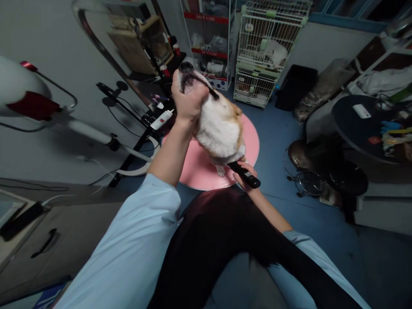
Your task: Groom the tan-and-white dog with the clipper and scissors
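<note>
A tan-and-white dog (220,128) sits on a round pink table (196,171), its head tipped back and its nose pointing up. My left hand (189,98) is closed around the dog's lower jaw and holds the muzzle raised. Low in front of the dog, my right hand (245,175) grips a black hair clipper (247,175). The clipper's front end lies at the dog's lower chest, near the front legs; its blade is hidden against the fur or too dark to make out.
A white bottle (162,119) stands left of the table. Stacked wire cages (257,81) with a white animal inside stand behind, beside a black bin (294,86). A dryer arm (93,133) reaches in from the left. On the right are a wheeled stool (310,182) and a dark round table (347,116).
</note>
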The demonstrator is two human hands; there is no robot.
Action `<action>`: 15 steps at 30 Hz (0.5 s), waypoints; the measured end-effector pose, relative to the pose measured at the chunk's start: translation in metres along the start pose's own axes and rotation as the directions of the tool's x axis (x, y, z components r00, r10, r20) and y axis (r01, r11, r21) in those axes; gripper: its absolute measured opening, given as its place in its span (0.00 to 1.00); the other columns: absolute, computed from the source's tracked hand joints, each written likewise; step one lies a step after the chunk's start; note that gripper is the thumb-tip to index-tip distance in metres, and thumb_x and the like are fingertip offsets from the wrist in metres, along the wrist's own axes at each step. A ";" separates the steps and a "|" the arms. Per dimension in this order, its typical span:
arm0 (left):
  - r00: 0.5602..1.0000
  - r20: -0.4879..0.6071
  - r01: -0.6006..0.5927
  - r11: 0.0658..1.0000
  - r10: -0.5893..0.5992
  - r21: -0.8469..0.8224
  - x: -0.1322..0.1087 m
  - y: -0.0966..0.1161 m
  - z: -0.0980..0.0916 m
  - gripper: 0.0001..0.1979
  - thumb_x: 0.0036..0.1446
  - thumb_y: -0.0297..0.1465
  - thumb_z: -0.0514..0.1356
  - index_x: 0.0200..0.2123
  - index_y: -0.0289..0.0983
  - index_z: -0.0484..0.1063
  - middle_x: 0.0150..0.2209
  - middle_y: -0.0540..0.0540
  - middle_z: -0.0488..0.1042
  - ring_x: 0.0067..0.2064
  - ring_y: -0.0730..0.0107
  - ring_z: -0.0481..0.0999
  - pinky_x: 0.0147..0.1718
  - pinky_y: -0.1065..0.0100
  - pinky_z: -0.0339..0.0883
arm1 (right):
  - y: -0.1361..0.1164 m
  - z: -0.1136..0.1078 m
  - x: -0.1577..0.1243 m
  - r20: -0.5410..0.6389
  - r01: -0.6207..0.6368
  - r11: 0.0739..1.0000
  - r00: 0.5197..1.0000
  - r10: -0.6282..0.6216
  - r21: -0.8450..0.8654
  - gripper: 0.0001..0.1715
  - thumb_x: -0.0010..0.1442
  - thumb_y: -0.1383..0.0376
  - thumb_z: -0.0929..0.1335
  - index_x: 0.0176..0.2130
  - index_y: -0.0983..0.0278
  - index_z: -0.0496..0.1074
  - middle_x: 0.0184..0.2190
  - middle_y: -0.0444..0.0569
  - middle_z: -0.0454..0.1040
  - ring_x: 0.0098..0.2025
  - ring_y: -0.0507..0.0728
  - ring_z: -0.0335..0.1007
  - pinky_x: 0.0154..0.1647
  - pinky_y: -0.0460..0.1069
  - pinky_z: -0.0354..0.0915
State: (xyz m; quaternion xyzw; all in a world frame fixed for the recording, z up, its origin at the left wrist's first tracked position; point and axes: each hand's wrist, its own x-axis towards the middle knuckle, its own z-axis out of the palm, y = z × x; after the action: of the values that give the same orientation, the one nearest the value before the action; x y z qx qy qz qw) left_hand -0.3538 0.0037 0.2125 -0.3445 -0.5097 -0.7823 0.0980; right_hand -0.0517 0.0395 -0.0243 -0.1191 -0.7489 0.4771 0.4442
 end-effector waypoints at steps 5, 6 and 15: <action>0.995 0.053 0.078 0.996 -0.080 0.030 0.002 0.000 0.002 0.31 0.36 0.44 0.82 0.36 0.45 0.65 0.29 0.53 0.69 0.43 0.62 0.71 0.48 0.58 0.69 | 0.001 0.015 -0.020 -0.051 -0.020 0.996 0.999 0.015 -0.087 0.22 0.57 0.50 0.76 0.44 0.56 0.69 0.49 0.56 0.82 0.52 0.67 0.82 0.56 0.67 0.77; 0.996 0.056 0.071 0.997 -0.073 0.024 0.001 0.002 0.004 0.31 0.36 0.43 0.81 0.36 0.45 0.66 0.29 0.53 0.69 0.41 0.62 0.71 0.46 0.58 0.69 | 0.002 0.017 -0.022 -0.060 -0.012 0.996 0.998 0.006 -0.093 0.23 0.57 0.50 0.76 0.44 0.56 0.69 0.50 0.57 0.82 0.53 0.67 0.82 0.57 0.67 0.76; 0.985 0.145 0.083 0.994 -0.092 0.068 -0.001 0.003 0.011 0.29 0.40 0.41 0.81 0.33 0.45 0.63 0.29 0.54 0.69 0.42 0.63 0.71 0.45 0.59 0.69 | 0.007 0.028 -0.029 -0.109 0.058 0.979 0.991 -0.080 -0.193 0.20 0.60 0.49 0.74 0.45 0.57 0.70 0.49 0.57 0.83 0.51 0.65 0.83 0.53 0.64 0.79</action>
State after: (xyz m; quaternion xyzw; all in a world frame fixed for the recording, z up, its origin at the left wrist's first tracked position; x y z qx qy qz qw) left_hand -0.3462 0.0114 0.2167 -0.3755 -0.5542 -0.7420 0.0360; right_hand -0.0585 0.0089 -0.0499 -0.1622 -0.7676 0.3800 0.4900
